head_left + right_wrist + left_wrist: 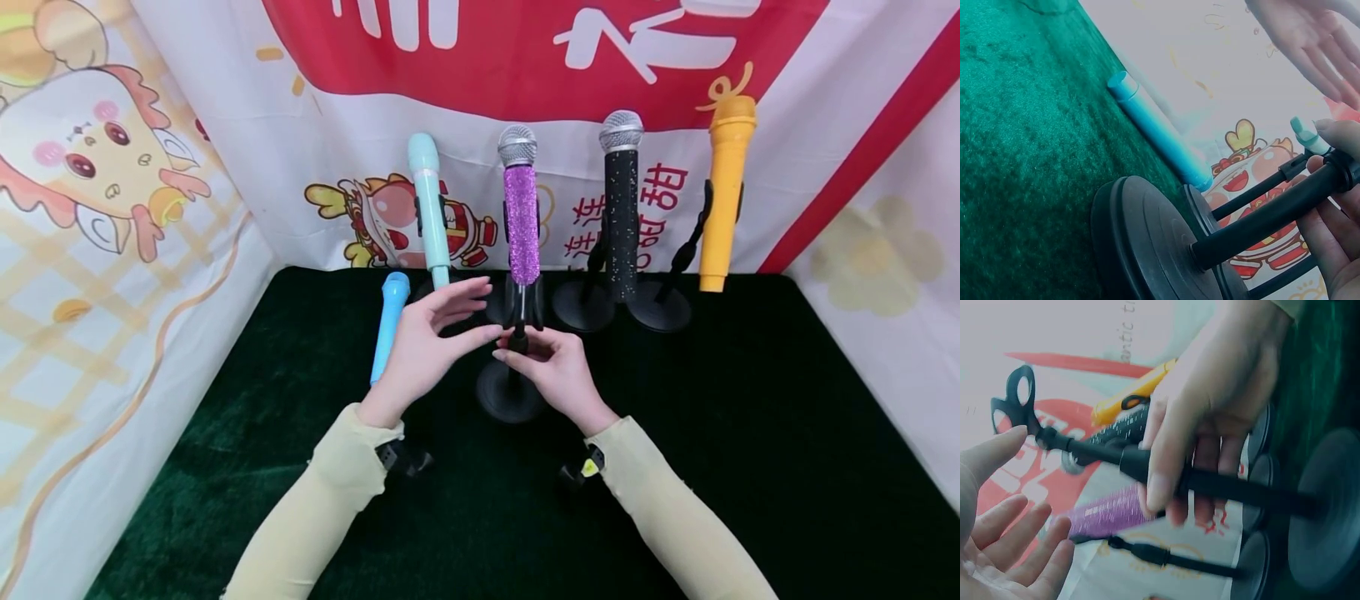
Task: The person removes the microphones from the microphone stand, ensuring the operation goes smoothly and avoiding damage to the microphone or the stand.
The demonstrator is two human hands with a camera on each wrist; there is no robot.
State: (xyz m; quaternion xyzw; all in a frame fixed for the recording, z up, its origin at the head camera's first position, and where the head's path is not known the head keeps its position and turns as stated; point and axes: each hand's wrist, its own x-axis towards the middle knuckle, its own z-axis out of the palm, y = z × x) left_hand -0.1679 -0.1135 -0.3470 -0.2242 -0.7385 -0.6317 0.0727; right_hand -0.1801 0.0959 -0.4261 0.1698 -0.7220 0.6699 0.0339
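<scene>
A black microphone stand (512,398) with a round base is upright on the green cloth, in front of the purple glitter microphone (522,221). My right hand (561,367) grips its stem, thumb and fingers around the collar, as the left wrist view also shows. The stand's clip (1017,400) holds no microphone. Beside the clip, my left hand (427,337) has its fingers spread and holds nothing. A light blue microphone (392,321) lies on the cloth left of that hand, partly hidden by it.
At the back, a mint microphone (430,200), a black speckled microphone (622,217) and a yellow microphone (727,183) rest in stands, like the purple one. Round black bases (660,310) stand close together there. A printed curtain (360,125) hangs behind the table.
</scene>
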